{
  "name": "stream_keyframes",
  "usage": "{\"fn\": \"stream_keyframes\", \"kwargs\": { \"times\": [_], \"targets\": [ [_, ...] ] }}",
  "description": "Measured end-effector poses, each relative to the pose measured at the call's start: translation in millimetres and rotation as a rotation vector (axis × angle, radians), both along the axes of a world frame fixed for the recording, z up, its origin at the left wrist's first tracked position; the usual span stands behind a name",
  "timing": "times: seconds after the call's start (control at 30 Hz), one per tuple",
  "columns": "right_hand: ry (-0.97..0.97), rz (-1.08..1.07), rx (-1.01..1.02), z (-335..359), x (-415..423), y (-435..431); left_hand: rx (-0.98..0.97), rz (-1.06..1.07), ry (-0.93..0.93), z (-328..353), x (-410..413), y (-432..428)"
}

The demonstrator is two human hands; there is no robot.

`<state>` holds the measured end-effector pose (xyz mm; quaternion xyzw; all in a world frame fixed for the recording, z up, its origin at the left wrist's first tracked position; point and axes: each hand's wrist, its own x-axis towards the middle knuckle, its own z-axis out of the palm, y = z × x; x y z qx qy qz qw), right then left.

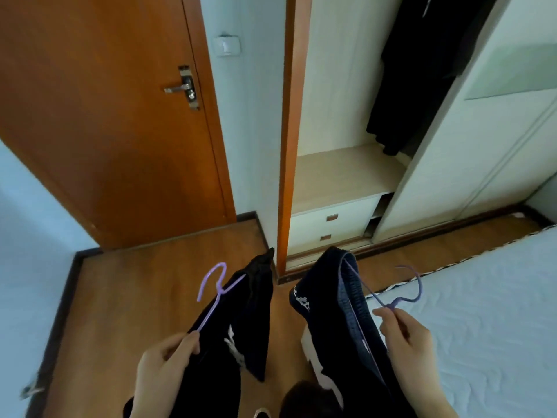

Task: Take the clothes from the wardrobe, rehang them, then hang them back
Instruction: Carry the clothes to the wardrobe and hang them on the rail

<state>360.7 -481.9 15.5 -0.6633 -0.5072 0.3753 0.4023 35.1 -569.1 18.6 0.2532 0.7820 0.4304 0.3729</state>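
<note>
My left hand [164, 362] pinches the lower end of a purple hanger [211, 292] that carries a black garment [244, 321] with a white print. My right hand [408, 342] grips a second purple hanger [405, 294] near its hook, and a dark navy garment [328, 300] with a ribbed hem and white logo hangs from it. Both garments dangle over the wooden floor in front of me. The wardrobe [340, 176] stands open ahead, with dark clothes [422, 70] hanging inside at the upper right.
A brown door [105, 116] with a metal handle [180, 87] is at the left. The wardrobe has two white drawers [331, 226] and a sliding white door [482, 146]. A bed with a pale sheet [482, 312] fills the right.
</note>
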Motion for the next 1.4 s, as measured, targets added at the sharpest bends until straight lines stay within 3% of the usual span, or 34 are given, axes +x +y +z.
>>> {"fn": "stream_keyframes", "kwargs": {
  "times": [0.23, 0.47, 0.7, 1.0, 1.2, 1.4],
  "targets": [
    [0.045, -0.135, 0.075, 49, -3, 148, 0.111, -0.383, -0.016, 38, -1, 192],
    [0.271, -0.198, 0.098, 99, 13, 321, 0.176, -0.501, -0.090, 68, 35, 396],
    [0.299, -0.212, 0.203, 174, 32, 476, 0.188, -0.490, -0.488, 131, 83, 570],
    [0.223, -0.173, 0.354, 275, 27, 640, 0.520, -0.473, -0.917, 221, 129, 700],
    [0.223, -0.167, 0.393, 331, 17, 723, 0.646, -0.462, -0.968, 251, 154, 763],
    [0.255, -0.100, 0.423, 375, 22, 801, 0.711, -0.443, -0.876, 263, 173, 820]
  ]
}}
